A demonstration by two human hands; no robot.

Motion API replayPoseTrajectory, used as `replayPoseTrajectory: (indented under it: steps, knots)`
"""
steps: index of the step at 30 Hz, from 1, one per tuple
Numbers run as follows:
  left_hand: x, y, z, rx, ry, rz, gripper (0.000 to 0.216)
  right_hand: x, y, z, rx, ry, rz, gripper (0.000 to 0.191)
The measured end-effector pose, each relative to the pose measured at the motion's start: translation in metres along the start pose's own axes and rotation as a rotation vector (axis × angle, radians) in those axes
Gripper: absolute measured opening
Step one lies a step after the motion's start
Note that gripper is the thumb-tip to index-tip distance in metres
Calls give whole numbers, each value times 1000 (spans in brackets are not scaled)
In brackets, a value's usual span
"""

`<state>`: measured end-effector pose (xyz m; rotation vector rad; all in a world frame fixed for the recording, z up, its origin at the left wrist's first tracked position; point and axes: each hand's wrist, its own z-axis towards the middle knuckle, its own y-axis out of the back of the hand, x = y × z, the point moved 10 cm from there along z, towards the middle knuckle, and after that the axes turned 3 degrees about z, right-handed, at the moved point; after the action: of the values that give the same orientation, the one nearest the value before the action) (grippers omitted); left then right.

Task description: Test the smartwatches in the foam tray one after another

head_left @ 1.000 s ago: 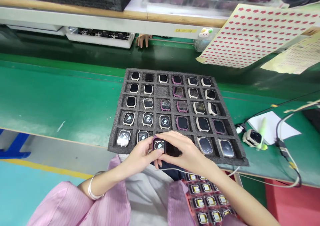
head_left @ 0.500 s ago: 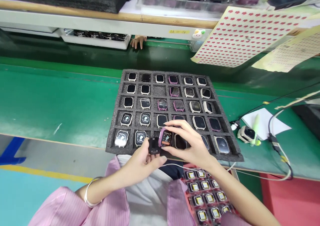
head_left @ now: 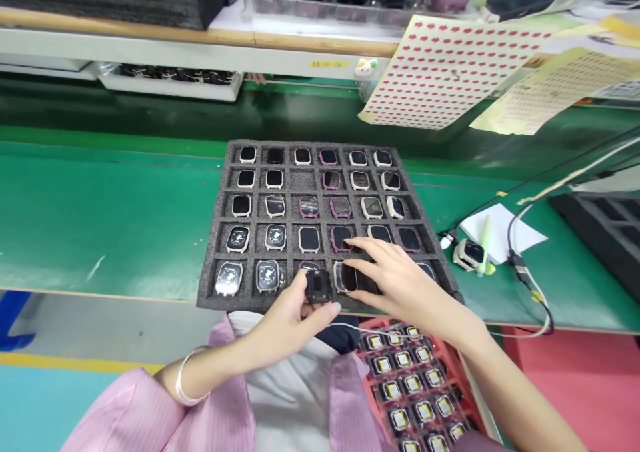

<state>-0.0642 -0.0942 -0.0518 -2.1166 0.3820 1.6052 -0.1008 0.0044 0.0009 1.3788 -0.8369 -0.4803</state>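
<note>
My left hand (head_left: 295,315) is closed on a small black square device (head_left: 319,286), held over the front edge of the grey foam tray (head_left: 206,285). Behind that device, a purple-framed watch (head_left: 309,265) is partly hidden in its front-row slot. My right hand (head_left: 400,282) spreads its fingers above the tray's front right part. Its thumb and a fingertip are at the edges of a light-framed watch (head_left: 345,277) lying in the slot to the right. Whether they touch it, I cannot tell. Other slots hold watches with silver, purple or black frames; some screens are lit.
A red tray (head_left: 367,372) of square parts is below the table edge, by my lap. A white-cased watch (head_left: 469,255), green pen (head_left: 484,242), paper (head_left: 520,229) and cables (head_left: 520,269) lie right. A sticker sheet (head_left: 450,72) hangs from the shelf. Another person's fingers (head_left: 257,77) show beneath the shelf.
The purple watch has left my right hand and is in a front-row slot. My right hand has opened and is over the light-framed watch. The other person's hand has drawn back.
</note>
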Motion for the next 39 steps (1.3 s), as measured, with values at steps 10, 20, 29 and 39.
replayPoseTrajectory:
  steps: [10,20,29,39]
  knots:
    - [14,-1,7,51,69,50,29,6,-11,-4,-98,-16,140,26]
    - [12,0,4,111,110,-98,38,8,30,-14,-341,-34,434,37]
    - [10,0,11,22,95,-15,28,37,12,0,-298,101,330,39]
    - [7,-5,16,31,101,-134,30,35,16,-2,-324,80,401,36]
